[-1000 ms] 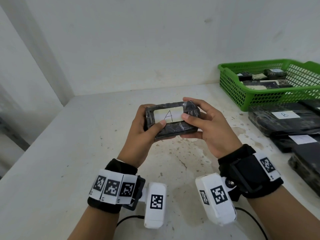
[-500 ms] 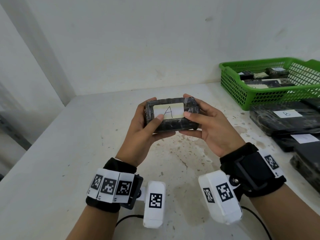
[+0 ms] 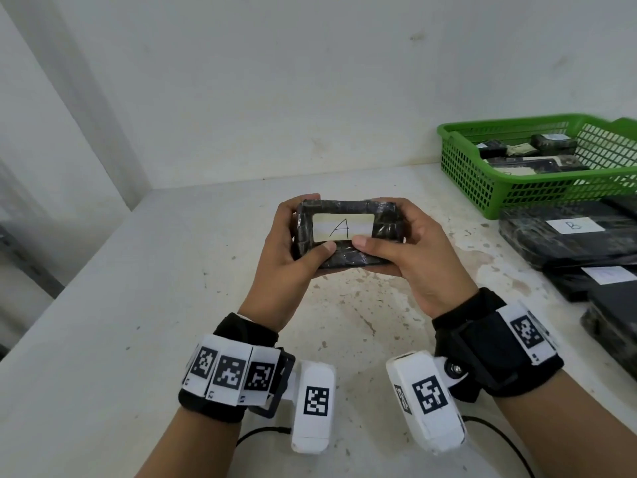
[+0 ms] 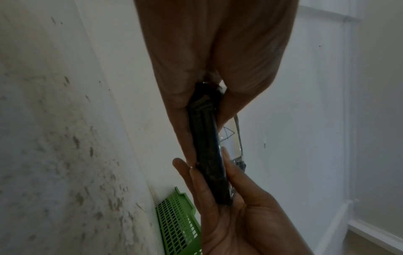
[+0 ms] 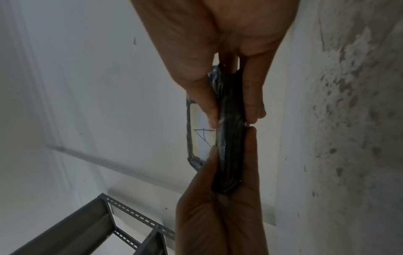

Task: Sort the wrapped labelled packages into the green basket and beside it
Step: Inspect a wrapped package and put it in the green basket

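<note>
Both hands hold a small black wrapped package (image 3: 348,232) above the table, its white label marked "A" facing up. My left hand (image 3: 293,243) grips its left end, thumb on the front edge. My right hand (image 3: 403,246) grips the right end, thumb just under the label. The left wrist view shows the package (image 4: 208,151) edge-on between both hands, and the right wrist view shows the same package (image 5: 229,138). The green basket (image 3: 462,163) stands at the back right with several black packages inside.
In front of the basket lie flat black packages: one labelled "B" (image 3: 565,232), others (image 3: 599,281) nearer the right edge. The stained white table (image 3: 138,305) meets a white wall behind. A grey metal shelf frame (image 5: 91,224) stands to the left.
Both hands have tipped the package so that its label faces the camera more squarely, and lifted it slightly. The grip is the same.
</note>
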